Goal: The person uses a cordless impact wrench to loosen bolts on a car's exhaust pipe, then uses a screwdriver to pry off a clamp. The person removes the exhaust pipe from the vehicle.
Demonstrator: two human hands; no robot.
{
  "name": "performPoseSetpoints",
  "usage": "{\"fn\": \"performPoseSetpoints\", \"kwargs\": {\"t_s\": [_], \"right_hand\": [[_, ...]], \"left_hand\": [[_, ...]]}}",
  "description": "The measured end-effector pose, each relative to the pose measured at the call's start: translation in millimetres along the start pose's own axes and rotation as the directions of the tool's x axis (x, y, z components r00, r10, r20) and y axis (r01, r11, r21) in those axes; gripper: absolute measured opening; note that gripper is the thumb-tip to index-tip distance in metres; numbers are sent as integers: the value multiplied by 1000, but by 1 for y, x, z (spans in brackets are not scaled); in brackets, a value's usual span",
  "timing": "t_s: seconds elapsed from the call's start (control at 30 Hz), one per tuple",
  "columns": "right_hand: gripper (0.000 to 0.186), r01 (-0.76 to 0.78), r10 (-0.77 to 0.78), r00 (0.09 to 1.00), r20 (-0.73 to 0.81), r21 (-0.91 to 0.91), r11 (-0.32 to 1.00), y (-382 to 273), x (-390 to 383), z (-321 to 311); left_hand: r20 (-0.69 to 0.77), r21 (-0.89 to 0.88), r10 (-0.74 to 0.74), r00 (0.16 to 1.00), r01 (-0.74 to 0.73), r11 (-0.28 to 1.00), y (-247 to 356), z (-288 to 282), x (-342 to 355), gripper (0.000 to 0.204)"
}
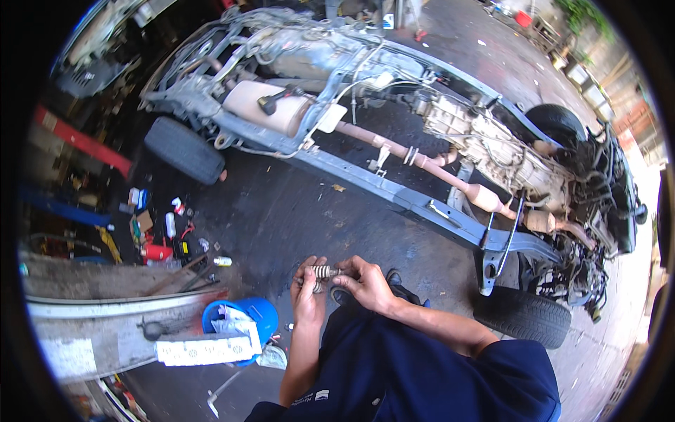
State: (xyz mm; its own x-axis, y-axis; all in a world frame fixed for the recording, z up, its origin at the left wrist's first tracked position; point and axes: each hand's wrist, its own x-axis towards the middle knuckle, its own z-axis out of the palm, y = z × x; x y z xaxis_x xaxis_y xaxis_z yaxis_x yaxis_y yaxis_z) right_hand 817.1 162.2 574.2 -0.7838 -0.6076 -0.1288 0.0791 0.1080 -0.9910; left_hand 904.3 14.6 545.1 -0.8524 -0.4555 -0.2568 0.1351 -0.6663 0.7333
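Observation:
In front of my body, my left hand (307,290) is closed round a small, light-coloured ribbed part (321,272), which looks like a coil spring on a bolt. A second, similar ribbed piece seems to sit lower in the same fingers, partly hidden. My right hand (367,283) pinches the thin end of the ribbed part from the right, thumb and fingers pressed together. Both hands are held close together above the dark floor, clear of the vehicle frame (380,184) beyond them.
The bare chassis carries a muffler (271,105), a rusty exhaust pipe (373,137) and a gearbox (485,137). A tyre (524,316) is at my right, another (184,151) at the far left. Left of me stand a blue bucket (264,316) and a red bottle (156,252) among clutter.

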Motion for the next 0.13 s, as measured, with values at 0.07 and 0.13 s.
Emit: {"fn": "performPoseSetpoints", "kwargs": {"t_s": [0.07,0.13], "right_hand": [[27,11,-7,1000,-30,114,993,6,-2,-9],[27,66,-57,997,-53,174,982,11,-3,-18]], "left_hand": [[42,24,-24,999,23,999,-9,10,2,37],[87,12,-26,996,25,1000,-21,24,5,42]]}}
